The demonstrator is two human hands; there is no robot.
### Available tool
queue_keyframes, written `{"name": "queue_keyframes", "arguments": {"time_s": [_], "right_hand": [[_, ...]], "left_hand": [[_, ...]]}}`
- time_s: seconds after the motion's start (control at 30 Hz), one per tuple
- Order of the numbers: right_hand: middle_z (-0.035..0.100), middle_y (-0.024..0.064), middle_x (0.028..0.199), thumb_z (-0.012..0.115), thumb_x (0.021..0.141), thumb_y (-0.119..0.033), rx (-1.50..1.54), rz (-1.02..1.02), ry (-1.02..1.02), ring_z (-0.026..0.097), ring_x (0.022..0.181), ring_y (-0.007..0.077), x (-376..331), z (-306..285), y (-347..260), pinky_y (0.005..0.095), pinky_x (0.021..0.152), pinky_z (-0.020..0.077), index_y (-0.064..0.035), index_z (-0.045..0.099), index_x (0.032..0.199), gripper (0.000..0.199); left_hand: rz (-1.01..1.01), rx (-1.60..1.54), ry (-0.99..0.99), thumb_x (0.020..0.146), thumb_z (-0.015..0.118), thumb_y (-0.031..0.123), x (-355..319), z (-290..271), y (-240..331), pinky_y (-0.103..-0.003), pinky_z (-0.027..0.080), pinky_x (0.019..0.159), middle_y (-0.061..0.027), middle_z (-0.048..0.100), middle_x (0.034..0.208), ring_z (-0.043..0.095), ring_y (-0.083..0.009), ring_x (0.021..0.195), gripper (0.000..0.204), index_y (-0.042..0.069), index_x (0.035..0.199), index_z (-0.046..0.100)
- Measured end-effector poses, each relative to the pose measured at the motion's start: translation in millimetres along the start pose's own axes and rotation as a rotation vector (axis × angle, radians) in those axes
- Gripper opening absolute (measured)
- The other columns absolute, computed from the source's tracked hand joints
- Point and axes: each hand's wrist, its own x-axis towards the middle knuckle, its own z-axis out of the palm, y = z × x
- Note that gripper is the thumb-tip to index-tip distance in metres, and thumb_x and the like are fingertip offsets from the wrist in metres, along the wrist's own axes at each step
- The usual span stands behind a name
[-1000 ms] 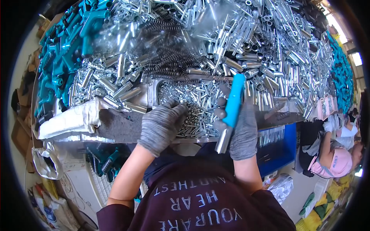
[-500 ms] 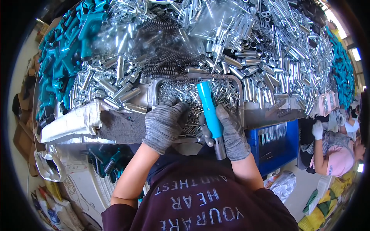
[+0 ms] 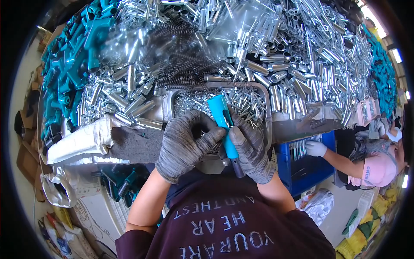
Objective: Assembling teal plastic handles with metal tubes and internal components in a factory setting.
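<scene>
Workroom: pale floor [image 3: 332,190] beneath, with yellow and green sacks [image 3: 362,233] lower right. Table [image 3: 140,144] spans the view, its near edge dark and rough, a white wrapping [image 3: 82,142] over the left stretch. Broad heap of shiny metal tubes and rods [image 3: 325,82] covers the middle and right of it; teal moulded parts [image 3: 71,67] pile along the left side, more teal parts [image 3: 384,80] at far right. Dark coil springs [image 3: 185,67] lie mid-heap.

Co-worker at right, pink clothing [image 3: 379,170], one white-gloved hand [image 3: 317,149] over a blue bin [image 3: 297,185] of thin metal pieces. Metal-rimmed tray [image 3: 268,101] at the table's near edge, full of small pins [image 3: 248,103].

Wearer's hands, grey gloves, close together before the tray. Right hand [image 3: 252,151] clamped round a teal cylinder [image 3: 218,107] — tilted, dark end toward the wearer. Left hand [image 3: 183,142] curled, thumb at the cylinder's side — whether it pinches anything, cannot tell.
</scene>
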Motion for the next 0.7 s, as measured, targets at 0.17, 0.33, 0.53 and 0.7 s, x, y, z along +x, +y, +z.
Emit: {"name": "queue_keyframes", "arguments": {"time_s": [0.17, 0.33, 0.53, 0.7], "right_hand": [[0.060, 0.0058, 0.096, 0.051, 0.096, -0.041, 0.088, 0.013, -0.025, 0.058, 0.064, 0.0071, -4, 3, 4, 0.0210, 0.051, 0.0483, -0.0078, 0.034, 0.144, 0.061], [0.060, 0.0072, 0.100, 0.052, 0.095, -0.041, 0.382, 0.103, -0.072, 0.060, 0.065, 0.0098, -7, 6, 10, 0.0232, 0.050, 0.0503, -0.0069, 0.033, 0.144, 0.063], [0.058, 0.0082, 0.100, 0.057, 0.093, -0.036, 0.279, 0.109, 0.051, 0.059, 0.065, 0.0106, -5, 10, 21, 0.0241, 0.050, 0.0508, -0.0048, 0.034, 0.142, 0.062], [0.059, 0.0037, 0.079, 0.059, 0.092, -0.036, 0.025, -0.008, 0.180, 0.056, 0.058, 0.0076, 0, -12, 3, 0.0217, 0.049, 0.0458, -0.0005, 0.052, 0.124, 0.048]], "left_hand": [[-0.075, -0.379, -0.051, 0.080, 0.076, 0.023, 3, 10, -15, -0.025, 0.047, 0.069, -0.0024, 0.060, 0.082, 0.055, -0.0084, 0.075, 0.033, 0.002, 0.097, 0.058], [-0.101, -0.558, -0.139, 0.082, 0.074, 0.018, 6, 8, -9, -0.026, 0.048, 0.071, -0.0043, 0.061, 0.085, 0.057, -0.0090, 0.078, 0.027, 0.003, 0.096, 0.056], [-0.066, -0.532, -0.109, 0.084, 0.071, 0.015, 6, 7, -10, -0.025, 0.048, 0.069, -0.0034, 0.061, 0.083, 0.058, -0.0090, 0.078, 0.019, 0.004, 0.088, 0.056], [0.085, 0.408, -0.033, 0.083, 0.068, 0.020, 4, -9, -1, -0.037, 0.051, 0.073, -0.0143, 0.065, 0.090, 0.065, -0.0280, 0.081, 0.021, 0.007, 0.100, 0.066]]}}
